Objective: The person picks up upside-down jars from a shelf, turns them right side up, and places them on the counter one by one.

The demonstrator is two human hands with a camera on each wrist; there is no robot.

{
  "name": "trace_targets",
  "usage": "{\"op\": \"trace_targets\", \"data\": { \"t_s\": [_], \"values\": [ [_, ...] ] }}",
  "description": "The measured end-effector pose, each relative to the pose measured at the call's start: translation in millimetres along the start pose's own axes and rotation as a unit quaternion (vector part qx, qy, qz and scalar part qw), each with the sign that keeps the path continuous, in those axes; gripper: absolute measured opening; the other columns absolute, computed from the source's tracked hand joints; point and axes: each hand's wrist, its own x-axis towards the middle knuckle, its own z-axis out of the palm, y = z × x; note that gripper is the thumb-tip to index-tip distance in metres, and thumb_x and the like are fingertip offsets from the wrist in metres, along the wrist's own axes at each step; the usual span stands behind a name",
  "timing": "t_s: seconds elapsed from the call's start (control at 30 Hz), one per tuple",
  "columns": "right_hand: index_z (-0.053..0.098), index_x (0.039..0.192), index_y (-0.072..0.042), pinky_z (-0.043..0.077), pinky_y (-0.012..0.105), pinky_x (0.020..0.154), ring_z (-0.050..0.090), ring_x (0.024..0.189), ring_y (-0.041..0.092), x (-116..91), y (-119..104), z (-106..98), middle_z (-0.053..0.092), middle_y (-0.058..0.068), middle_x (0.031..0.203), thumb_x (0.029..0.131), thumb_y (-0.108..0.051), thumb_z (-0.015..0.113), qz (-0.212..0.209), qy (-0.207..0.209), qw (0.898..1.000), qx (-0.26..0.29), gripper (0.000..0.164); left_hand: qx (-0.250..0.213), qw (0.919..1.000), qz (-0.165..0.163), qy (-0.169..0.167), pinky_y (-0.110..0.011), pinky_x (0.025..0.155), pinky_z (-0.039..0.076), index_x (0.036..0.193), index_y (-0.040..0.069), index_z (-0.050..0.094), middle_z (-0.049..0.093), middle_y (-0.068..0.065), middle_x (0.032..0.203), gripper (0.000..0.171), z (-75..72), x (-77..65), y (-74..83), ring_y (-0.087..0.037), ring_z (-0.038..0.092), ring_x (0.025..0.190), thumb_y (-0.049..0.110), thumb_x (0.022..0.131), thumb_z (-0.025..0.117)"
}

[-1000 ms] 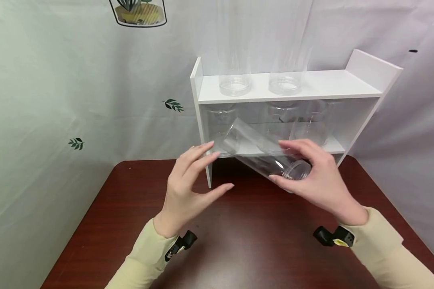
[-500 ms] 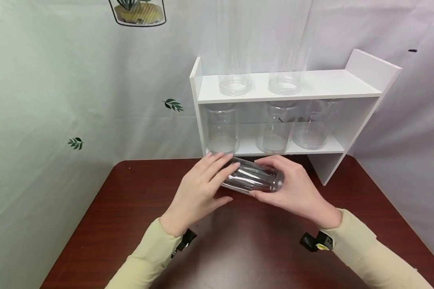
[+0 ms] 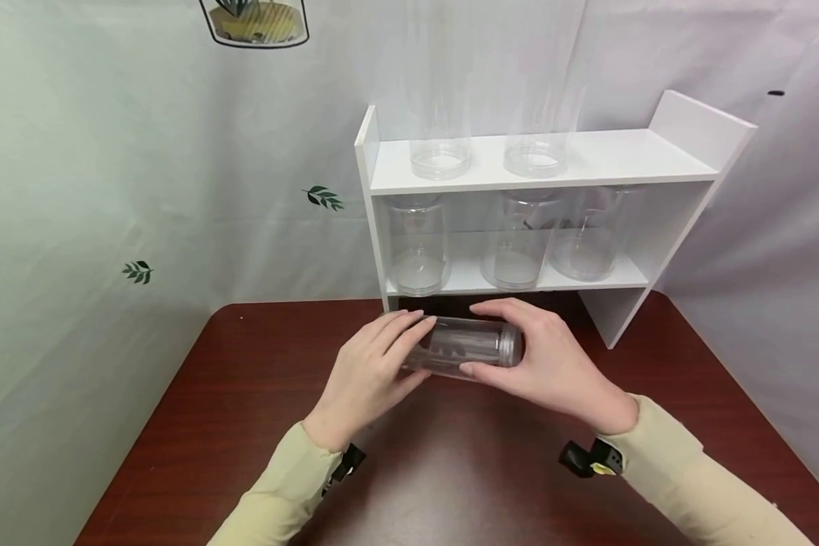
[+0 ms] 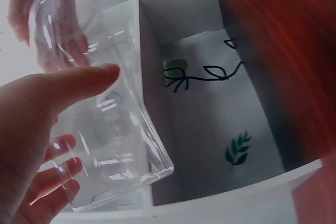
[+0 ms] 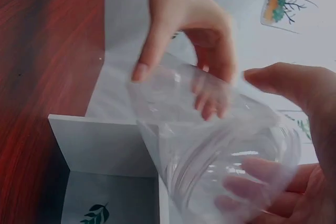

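A clear, colourless plastic cylindrical jar (image 3: 465, 345) lies sideways in the air between both hands, its ridged end towards the right. The left hand (image 3: 368, 371) curves thumb and fingers round its left end; the right hand (image 3: 553, 364), partly spread, grips the ridged end between thumb and fingers. Beyond stands a white two-tier shelf (image 3: 621, 155), with two clear cylindrical containers (image 3: 440, 161) above and three clear jars (image 3: 419, 250) below, on a glossy red-brown table (image 3: 450, 470).
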Motion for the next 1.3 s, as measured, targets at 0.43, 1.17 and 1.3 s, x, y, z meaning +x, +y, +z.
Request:
{"op": "trace_targets", "data": {
  "t_s": [0.43,1.17,1.3],
  "values": [
    [0.07,0.133,-0.014,0.046,0.024,0.103,0.062,0.118,0.014,-13.7,11.0,-42.5,0.069,0.003,0.128,0.078,0.001,0.088,0.07,0.187,0.976,0.09,0.059,-0.084,0.9861,-0.111,0.091,-0.036,0.108,0.045,0.141,0.003,0.058,0.061,-0.012,0.136,0.081,1.0,-40.7,-12.0,-0.03,0.059,0.124,0.016,0.069,0.093],
    [0.075,0.115,0.003,0.053,0.019,0.089,0.069,0.101,0.018,-15.6,101.2,-126.6,0.073,0.012,0.11,0.075,0.005,0.088,0.185,0.496,0.792,0.303,0.042,-0.076,0.9369,-0.212,0.268,-0.024,0.099,0.048,0.127,-0.01,0.063,0.068,-0.021,0.111,0.071,-39.8,-53.0,-31.2,-0.032,0.066,0.102,0.005,0.063,0.091],
    [0.076,0.118,-0.005,0.051,0.016,0.092,0.067,0.105,0.014,-8.2,110.1,-136.4,0.073,0.006,0.115,0.077,0.0,0.088,0.229,0.474,0.8,0.286,0.043,-0.076,0.9324,-0.227,0.271,-0.024,0.098,0.049,0.125,-0.012,0.062,0.068,-0.024,0.11,0.073,-43.0,-49.7,-27.5,-0.038,0.066,0.098,-0.003,0.059,0.091]
  ]
}}
